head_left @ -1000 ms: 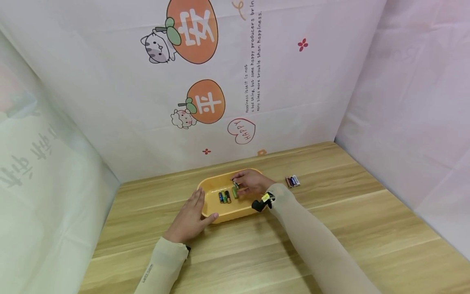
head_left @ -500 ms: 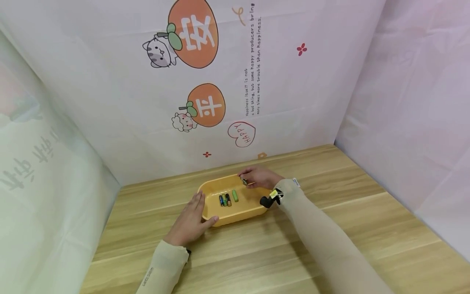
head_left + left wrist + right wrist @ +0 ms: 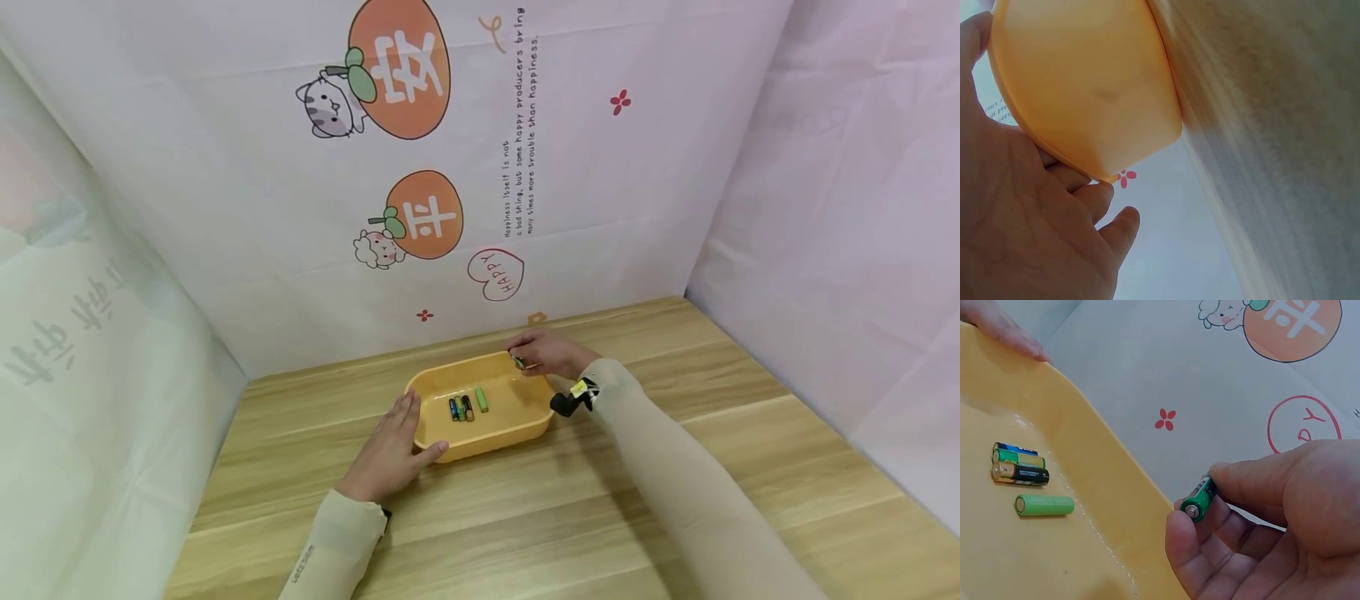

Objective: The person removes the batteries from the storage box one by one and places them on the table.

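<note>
My left hand (image 3: 386, 450) rests on the left end of a yellow plastic tray (image 3: 480, 442), fingers along the rim and thumb at the near corner. In the left wrist view its fingertips lie at the tray's edge. Between thumb and fingers, my right hand (image 3: 551, 352) pinches a green and dark battery (image 3: 1199, 500), held over the tray's far right rim. Inside the tray, a blue battery (image 3: 1016, 449), a green and gold battery (image 3: 1022, 459) and a black and copper battery (image 3: 1022, 474) lie side by side. A plain light-green battery (image 3: 1047, 505) lies just beside them.
The tray stands on a wood-grain table (image 3: 495, 517), near the back. A white printed cloth (image 3: 600, 208) rises behind the table, with cloth sides at left and right. My right sleeve (image 3: 675, 467) crosses the table's right part and covers some of it.
My right hand has lifted the green and dark battery and moved right to the tray's far right rim. The batteries on the table at right are now hidden. The left hand stays put.
</note>
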`<control>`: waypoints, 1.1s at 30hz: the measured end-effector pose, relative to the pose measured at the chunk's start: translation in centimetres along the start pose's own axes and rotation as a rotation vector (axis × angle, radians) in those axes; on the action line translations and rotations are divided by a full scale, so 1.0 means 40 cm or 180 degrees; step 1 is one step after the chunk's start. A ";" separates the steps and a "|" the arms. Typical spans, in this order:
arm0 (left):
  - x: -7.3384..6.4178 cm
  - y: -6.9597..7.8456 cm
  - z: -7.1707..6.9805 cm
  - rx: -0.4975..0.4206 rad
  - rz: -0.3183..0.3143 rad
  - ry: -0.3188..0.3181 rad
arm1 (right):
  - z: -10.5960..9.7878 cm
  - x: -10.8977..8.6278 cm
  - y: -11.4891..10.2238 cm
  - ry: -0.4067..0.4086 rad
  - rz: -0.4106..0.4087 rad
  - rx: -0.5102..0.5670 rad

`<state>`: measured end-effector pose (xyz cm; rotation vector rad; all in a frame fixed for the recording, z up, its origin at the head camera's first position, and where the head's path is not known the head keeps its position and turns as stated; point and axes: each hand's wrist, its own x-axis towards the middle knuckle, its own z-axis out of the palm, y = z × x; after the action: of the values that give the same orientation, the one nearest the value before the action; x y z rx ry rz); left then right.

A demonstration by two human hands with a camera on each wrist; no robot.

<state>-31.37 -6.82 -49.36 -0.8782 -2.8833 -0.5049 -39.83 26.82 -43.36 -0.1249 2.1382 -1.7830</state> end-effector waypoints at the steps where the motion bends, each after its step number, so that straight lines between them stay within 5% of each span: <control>1: 0.000 0.000 0.000 0.0000 0.0007 -0.0004 | -0.005 -0.003 0.001 0.0021 0.0002 0.0010; 33: 0.004 -0.002 0.001 -0.0066 -0.0073 -0.0095 | -0.108 -0.035 0.043 0.0265 0.0028 0.0223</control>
<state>-31.55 -6.79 -49.41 -0.8639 -2.9236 -0.5291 -39.63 31.63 -44.11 -0.0239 2.1257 -1.8866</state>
